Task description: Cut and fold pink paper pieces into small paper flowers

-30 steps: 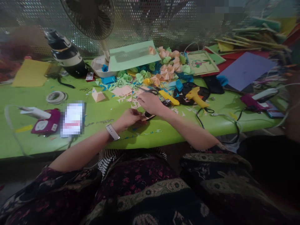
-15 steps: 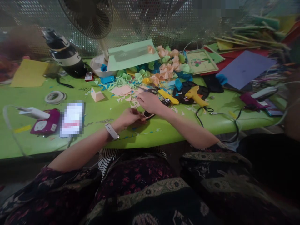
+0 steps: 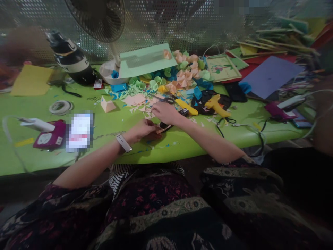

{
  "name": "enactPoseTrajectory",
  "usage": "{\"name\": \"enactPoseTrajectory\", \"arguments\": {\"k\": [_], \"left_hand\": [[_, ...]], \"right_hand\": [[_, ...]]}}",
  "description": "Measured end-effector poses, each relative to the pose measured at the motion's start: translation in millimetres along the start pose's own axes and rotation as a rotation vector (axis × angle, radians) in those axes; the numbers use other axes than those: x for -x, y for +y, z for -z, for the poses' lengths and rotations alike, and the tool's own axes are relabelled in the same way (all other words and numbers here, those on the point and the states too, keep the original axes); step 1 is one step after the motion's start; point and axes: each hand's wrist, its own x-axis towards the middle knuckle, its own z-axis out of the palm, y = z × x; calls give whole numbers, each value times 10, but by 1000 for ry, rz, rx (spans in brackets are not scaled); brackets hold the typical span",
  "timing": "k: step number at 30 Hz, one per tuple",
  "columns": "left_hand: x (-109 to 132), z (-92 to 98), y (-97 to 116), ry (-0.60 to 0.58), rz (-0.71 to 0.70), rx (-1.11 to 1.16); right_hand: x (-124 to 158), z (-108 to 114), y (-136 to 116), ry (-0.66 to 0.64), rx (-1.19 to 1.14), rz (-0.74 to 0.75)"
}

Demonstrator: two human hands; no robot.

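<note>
My left hand (image 3: 146, 129) is closed in a pinch on a small peach paper piece (image 3: 159, 131) near the front of the green table. My right hand (image 3: 164, 113) curls over a black tool (image 3: 166, 127) that looks like a stapler, its front end against the paper. Much of the tool is hidden under the hand; a labelled black end (image 3: 184, 111) shows beyond the wrist. Just behind the right hand lie dark-handled scissors (image 3: 169, 100) and a yellow cutter (image 3: 186, 106). A folded peach paper piece (image 3: 108, 105) stands to the left.
Paper scraps (image 3: 135, 100) and paper flowers (image 3: 184, 78) heap behind my hands. A yellow glue gun (image 3: 218, 105) rests at right with its cord. Leftward are a phone (image 3: 79, 132), a purple power block (image 3: 50, 135), a tape roll (image 3: 61, 107), a bottle (image 3: 75, 62) and a fan (image 3: 99, 17).
Both hands stay almost in place. My left hand and the paper have shifted very slightly; the whole view has moved a little.
</note>
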Motion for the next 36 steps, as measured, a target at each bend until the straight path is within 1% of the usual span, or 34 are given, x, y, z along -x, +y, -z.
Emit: {"name": "enactPoseTrajectory", "arguments": {"k": [4, 11, 19, 28, 31, 36], "left_hand": [[-17, 21, -16, -4, 1, -5], [-21, 27, -27, -14, -2, 12], [33, -16, 22, 17, 20, 21], [37, -16, 30, 17, 25, 16], [30, -3, 18, -4, 15, 18], [13, 4, -3, 6, 20, -12]], "right_hand": [[-7, -4, 21, 39, -40, -5], [-24, 23, 35, -18, -94, -27], [-4, 91, 34, -12, -191, -50], [3, 95, 20, -14, -193, -65], [3, 92, 16, -12, -179, -65], [-12, 44, 36, -6, -124, -44]]}}
